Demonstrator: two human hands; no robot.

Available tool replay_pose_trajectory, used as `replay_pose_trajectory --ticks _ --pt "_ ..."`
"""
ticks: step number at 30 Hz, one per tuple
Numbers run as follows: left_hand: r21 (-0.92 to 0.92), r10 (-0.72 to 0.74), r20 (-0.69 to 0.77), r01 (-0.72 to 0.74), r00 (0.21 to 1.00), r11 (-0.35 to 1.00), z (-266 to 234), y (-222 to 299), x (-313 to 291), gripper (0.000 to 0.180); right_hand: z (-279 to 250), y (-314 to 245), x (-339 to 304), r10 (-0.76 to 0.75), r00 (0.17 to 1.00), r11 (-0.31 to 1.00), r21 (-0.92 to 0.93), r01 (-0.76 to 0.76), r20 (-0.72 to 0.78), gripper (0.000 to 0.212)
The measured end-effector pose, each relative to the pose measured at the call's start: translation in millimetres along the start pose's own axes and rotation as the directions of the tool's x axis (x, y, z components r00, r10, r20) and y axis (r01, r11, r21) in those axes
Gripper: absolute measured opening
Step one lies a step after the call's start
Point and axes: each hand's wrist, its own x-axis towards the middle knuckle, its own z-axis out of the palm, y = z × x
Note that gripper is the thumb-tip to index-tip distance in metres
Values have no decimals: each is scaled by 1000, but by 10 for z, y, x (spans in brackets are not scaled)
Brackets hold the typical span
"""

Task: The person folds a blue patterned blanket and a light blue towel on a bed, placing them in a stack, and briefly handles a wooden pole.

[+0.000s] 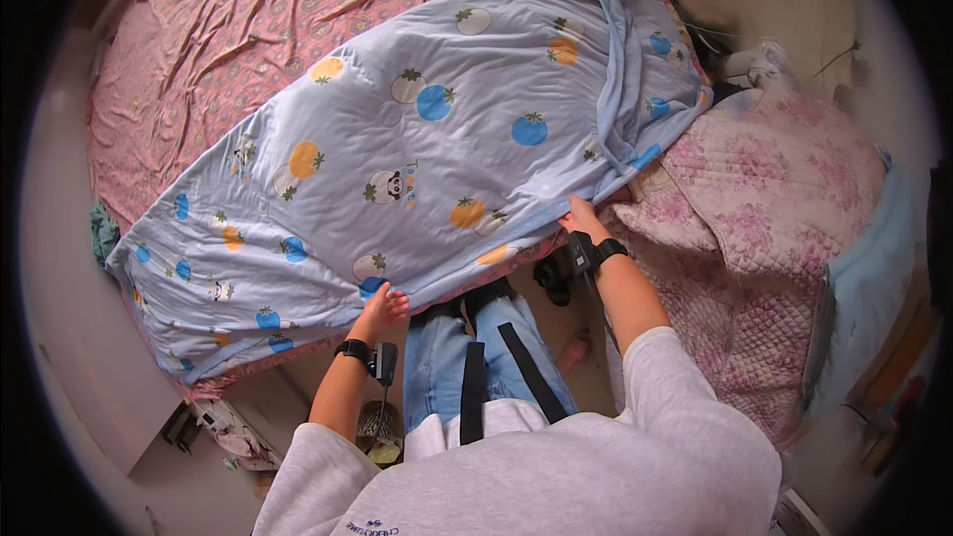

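Note:
A light blue quilt (347, 139) printed with blue, orange and white round fruits and small pandas lies spread across the bed. Its near edge runs along the bedside in front of my legs. My left hand (385, 308) is at that edge, fingers curled around it beside a dark blue printed patch. Farther right, my right hand (581, 215) pinches the same edge between thumb and fingers. At the quilt's right end a strip of the cloth is folded over in a long ridge. Both wrists carry black straps with small dark devices.
Under the quilt is a pink patterned sheet (218, 50) with many wrinkles. To the right, a quilted pink floral cover (764, 189) is heaped, with a pale blue cloth (874, 278) beside it. Dark shoes (552, 280) stand on the floor by the bed. A white wall borders the left side.

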Motion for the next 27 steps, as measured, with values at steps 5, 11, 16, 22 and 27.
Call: replay_pose_trajectory --ticks 5,11,16,22,27 --pt "361 254 22 -245 967 900 590 226 8 30 51 -338 121 -183 947 828 -561 4 -263 37" --pt "477 308 82 -308 948 823 1367 333 -14 27 252 -979 59 -793 608 264 -919 293 -34 54" --pt "567 503 -21 -404 864 718 1966 394 221 27 377 -1475 460 -748 660 201 -972 119 -74 70" --pt "902 719 300 -431 627 0 2845 421 677 43 -469 -2472 1539 -144 857 -246 -857 453 494 37" --pt "931 623 267 -365 736 31 3238 463 833 49 -793 -4020 978 -759 627 98 -921 377 176 22"
